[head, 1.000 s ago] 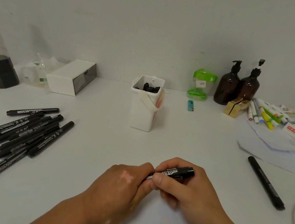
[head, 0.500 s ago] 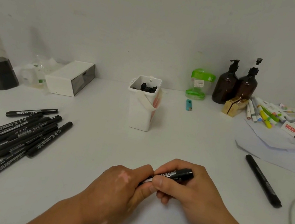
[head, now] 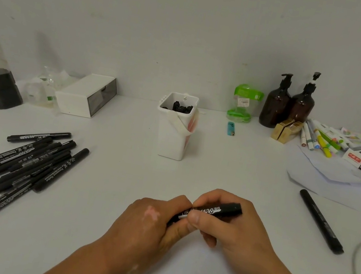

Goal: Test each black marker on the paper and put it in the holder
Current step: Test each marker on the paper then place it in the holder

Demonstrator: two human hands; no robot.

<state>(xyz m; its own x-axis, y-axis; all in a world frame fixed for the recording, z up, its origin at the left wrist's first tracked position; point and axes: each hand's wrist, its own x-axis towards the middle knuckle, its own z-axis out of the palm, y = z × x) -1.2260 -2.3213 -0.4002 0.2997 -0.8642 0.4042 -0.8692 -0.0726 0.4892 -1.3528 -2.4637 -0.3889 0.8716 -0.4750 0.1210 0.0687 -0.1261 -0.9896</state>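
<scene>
The black marker (head: 217, 212) is pinched at its barrel by the thumb and curled fingers of the right hand (head: 232, 233), and its other end is gripped inside the left hand (head: 149, 223), low over the table (head: 104, 195). A cap pull or push is judged. Next, a reach is needed: right to the paper (head: 325, 184), or back to the holder (head: 175, 133).
</scene>
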